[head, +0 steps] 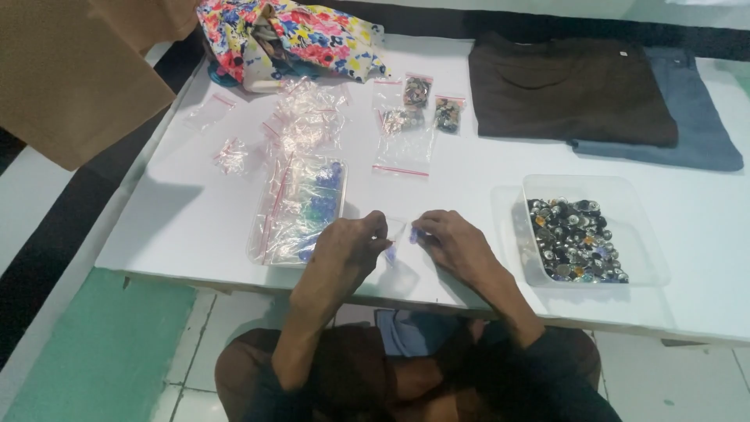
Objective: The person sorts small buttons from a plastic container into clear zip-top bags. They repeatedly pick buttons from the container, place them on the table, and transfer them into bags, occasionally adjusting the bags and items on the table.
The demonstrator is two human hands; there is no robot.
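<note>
Seated person, both hands at the near edge of the white tabletop (469, 195). Left hand (351, 246) and right hand (449, 242) pinch a small clear zip bag (398, 238) between them, fingertips closed on its two sides; small blue beads (391, 252) show at the bag. Grip on both hands: clenched on the bag, a fine pinch, not a fist.

Step in hand, as I judge it: filling or closing one small bag. Next move calls for holding the mouth steady and keeping the beads from spilling; slippery thin plastic, so light pressure.

Just left of the hands: larger clear bag of blue beads (301, 207), lying flat. Behind it, a loose pile of empty clear bags (308, 117). Three filled small bags (418, 101) sit further back. Right of the hands: clear plastic tub (648, 234) holding dark and silver buttons (574, 238). Far edge: floral cloth (293, 35), folded brown garment (570, 90), blue-grey garment (695, 117) beneath it.
</note>
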